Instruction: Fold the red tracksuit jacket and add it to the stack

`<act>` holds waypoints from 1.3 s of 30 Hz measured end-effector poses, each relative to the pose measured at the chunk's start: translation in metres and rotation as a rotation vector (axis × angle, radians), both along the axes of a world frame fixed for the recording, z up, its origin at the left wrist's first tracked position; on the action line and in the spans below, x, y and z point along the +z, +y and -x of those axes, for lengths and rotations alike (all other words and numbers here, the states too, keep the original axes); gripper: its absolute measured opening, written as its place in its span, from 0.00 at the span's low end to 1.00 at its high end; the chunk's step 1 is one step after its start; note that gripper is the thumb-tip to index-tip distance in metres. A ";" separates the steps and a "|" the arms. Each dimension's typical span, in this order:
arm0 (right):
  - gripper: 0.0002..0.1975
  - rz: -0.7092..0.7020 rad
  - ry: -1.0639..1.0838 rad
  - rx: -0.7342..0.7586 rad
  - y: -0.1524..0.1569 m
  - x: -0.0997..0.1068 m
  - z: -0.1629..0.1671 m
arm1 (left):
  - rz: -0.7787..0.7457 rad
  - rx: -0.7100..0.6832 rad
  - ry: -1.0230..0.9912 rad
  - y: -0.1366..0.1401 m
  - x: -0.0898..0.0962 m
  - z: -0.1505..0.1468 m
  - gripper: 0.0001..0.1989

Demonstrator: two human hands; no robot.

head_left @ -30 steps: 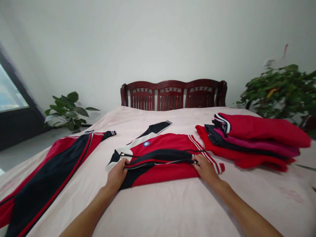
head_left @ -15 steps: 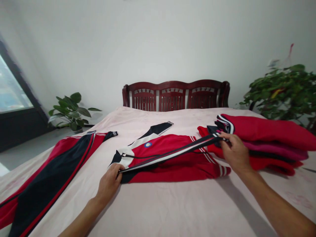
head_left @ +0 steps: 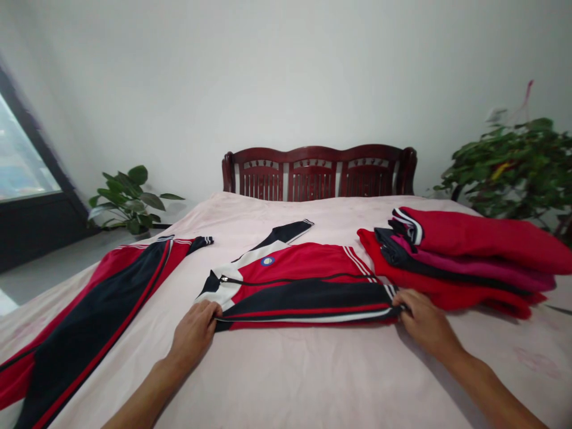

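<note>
A red, navy and white zip jacket lies on the bed, its near sleeve laid lengthwise over the front. Its far sleeve stretches out toward the headboard. At the shoulder end, my left hand is closed on the edge of the near sleeve. My right hand pinches the striped cuff by the jacket's hem; its fingertips are partly hidden. A round blue and white badge shows on the chest.
Folded red, magenta and dark clothes are stacked at the right, close to my right hand. Another red and navy garment lies at the left on the pink bedsheet. Beyond stand a wooden headboard and leafy plants.
My right hand has come down and nearer, bringing the cuff from above the jacket to its hem. The sleeve, formerly stretched taut in the air, now lies flat. My left hand stays nearly in place.
</note>
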State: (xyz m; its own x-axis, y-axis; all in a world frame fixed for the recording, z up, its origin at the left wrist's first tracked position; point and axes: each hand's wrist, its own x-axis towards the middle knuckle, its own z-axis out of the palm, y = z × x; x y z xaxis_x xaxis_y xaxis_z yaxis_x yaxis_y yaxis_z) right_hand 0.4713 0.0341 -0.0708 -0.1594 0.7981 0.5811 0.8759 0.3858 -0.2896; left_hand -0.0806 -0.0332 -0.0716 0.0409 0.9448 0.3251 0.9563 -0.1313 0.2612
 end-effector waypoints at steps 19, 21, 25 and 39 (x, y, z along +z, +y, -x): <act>0.25 -0.137 -0.543 0.167 -0.016 0.019 0.026 | -0.059 -0.284 0.012 0.005 0.008 0.017 0.19; 0.26 -0.150 -0.526 0.189 -0.035 0.017 0.022 | -0.070 -0.256 -0.004 -0.004 0.008 0.027 0.20; 0.33 -0.058 -0.473 0.328 -0.066 -0.001 0.005 | 0.145 -0.333 -0.015 -0.026 0.015 0.041 0.22; 0.31 0.384 -0.381 0.208 0.023 0.049 0.192 | 0.160 -0.369 -0.041 0.057 0.038 -0.131 0.25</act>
